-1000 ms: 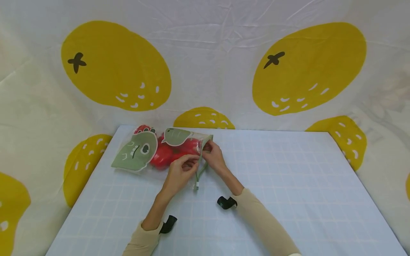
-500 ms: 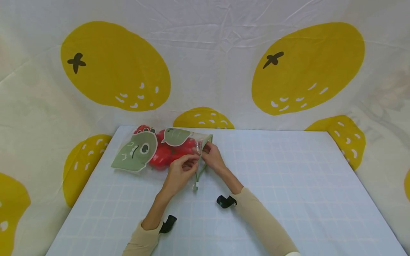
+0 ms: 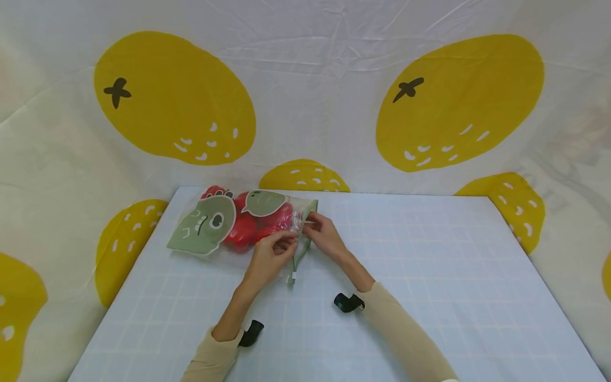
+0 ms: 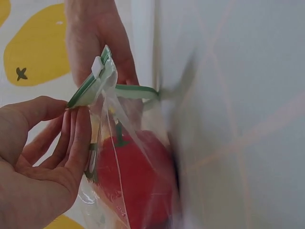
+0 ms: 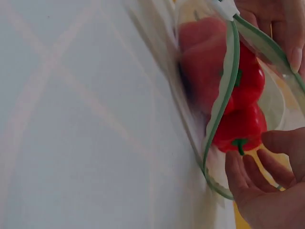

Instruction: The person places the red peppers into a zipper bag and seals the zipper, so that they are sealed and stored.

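Note:
A clear zip bag with green printed patches lies on its side, several red bell peppers inside. My left hand pinches the near rim of its mouth between thumb and fingers; the left wrist view shows this green-edged rim raised. A white zip slider sits on the green strip. My right hand is at the mouth, fingers loosely bent and apart from the thumb. In the right wrist view its fingertips are close to the stem of one pepper; whether they touch is unclear.
The bag lies on a pale blue checked table, toward its back left. A white cloth printed with large yellow fruits hangs behind the table. Black wrist cameras stick out from both sleeves.
My right hand and forearm have shifted slightly to the right, and its fingers have spread a little at the bag's mouth. The left hand keeps its pinch on the rim in the same place.

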{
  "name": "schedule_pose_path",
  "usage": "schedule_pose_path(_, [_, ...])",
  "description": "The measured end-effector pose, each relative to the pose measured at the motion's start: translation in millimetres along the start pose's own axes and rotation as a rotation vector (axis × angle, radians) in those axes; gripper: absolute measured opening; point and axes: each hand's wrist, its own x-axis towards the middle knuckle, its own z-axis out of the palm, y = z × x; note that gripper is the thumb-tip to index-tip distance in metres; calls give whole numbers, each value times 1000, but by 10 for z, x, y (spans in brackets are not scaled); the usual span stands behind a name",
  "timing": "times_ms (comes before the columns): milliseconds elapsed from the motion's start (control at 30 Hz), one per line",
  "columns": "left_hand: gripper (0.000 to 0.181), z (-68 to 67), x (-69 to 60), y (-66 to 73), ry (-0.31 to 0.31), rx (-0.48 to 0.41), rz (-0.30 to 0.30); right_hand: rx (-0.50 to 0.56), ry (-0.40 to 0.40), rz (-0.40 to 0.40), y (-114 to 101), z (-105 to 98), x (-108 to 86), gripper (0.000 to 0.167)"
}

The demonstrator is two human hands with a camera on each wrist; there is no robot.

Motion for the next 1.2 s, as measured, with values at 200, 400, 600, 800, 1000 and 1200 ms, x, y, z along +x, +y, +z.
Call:
schedule_pose_path(200, [25,9,-2,18,5,13,-29,-32,8,0,-14,-118,-65,36])
schedule_pose_path(400, [23,-15,-16,19,17,1,-30,-77,35,-13,-94,-216,-160,29])
schedule_pose_path(600, [22,-59,-58,21,30,37,-49,-146,95,-30,-69,-288,-188,21])
schedule_pose_path(800, [19,-103,-124,19,41,79,-51,-217,151,-38,-137,-329,-276,14])
schedule_pose_path(1000, [16,-142,-226,13,34,102,-68,-292,158,-73,-159,-355,-379,11])
schedule_pose_path(1200, [14,-152,-342,4,26,125,-84,-339,135,-184,-174,-357,-500,9])
